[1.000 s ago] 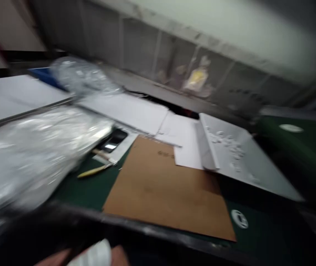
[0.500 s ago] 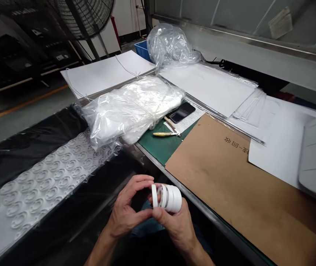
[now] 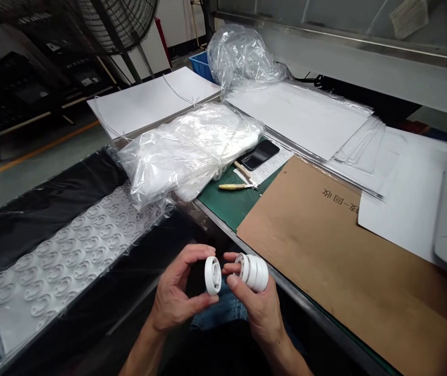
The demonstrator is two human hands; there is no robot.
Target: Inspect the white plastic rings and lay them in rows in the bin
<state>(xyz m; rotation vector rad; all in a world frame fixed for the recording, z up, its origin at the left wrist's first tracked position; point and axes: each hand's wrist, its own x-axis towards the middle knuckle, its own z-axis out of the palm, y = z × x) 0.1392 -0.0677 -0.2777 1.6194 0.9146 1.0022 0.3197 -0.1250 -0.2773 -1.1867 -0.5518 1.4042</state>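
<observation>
Between the thumb and fingers of my left hand (image 3: 175,292) is a single white plastic ring (image 3: 212,275), held upright on its edge with its hollow, ribbed side turned to the right. My right hand (image 3: 260,308) grips a short stack of similar white rings (image 3: 255,272), lying sideways with the open end facing left. A gap separates the single ring from the stack. Both hands are above my lap, in front of the table edge. To the left, many like rings sit in rows on a plastic-covered sheet (image 3: 18,324).
Bundled clear plastic bags (image 3: 192,146) lie beyond my hands. Yellow-handled nippers (image 3: 235,186) and a phone (image 3: 260,154) rest on the green mat (image 3: 223,203). Brown cardboard (image 3: 344,266) covers the right side, with white sheets (image 3: 302,117) behind. A fan (image 3: 121,26) stands back left.
The single ring in my left hand has come away from the stack and turned slightly. My right hand has shifted right with its stack, widening the gap. The view has moved a little.
</observation>
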